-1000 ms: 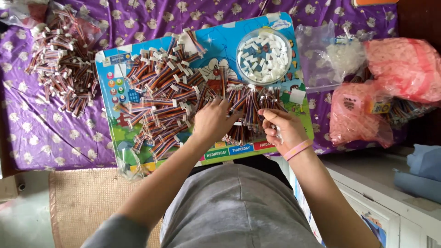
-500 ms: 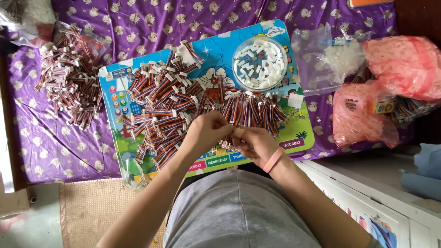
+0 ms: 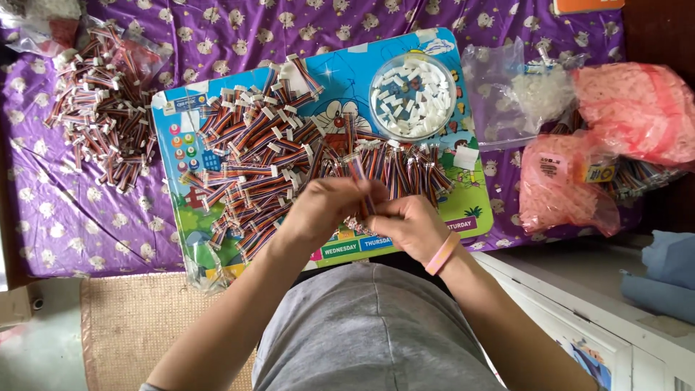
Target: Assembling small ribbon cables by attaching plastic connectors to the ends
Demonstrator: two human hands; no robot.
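The left hand [image 3: 322, 210] and right hand [image 3: 409, 226] met over the near edge of the board [image 3: 441, 210], fingers curled together around a short ribbon cable [image 3: 360, 177] that stuck up between them; both hands gripped it, though which fingers pinched which end could not be told. The right wrist wore a pink band [image 3: 442, 253]. Just beyond the hands a row of cables [image 3: 405, 166] lay side by side on the board, and a loose heap of cables [image 3: 253, 159] covered its left half. A round tub [image 3: 413, 95] of small white connectors stood at the board's far right corner. Another cable pile [image 3: 101, 123] lay on the purple sheet [image 3: 43, 210] to the left, and pink bags [image 3: 572, 181] lay to the right.
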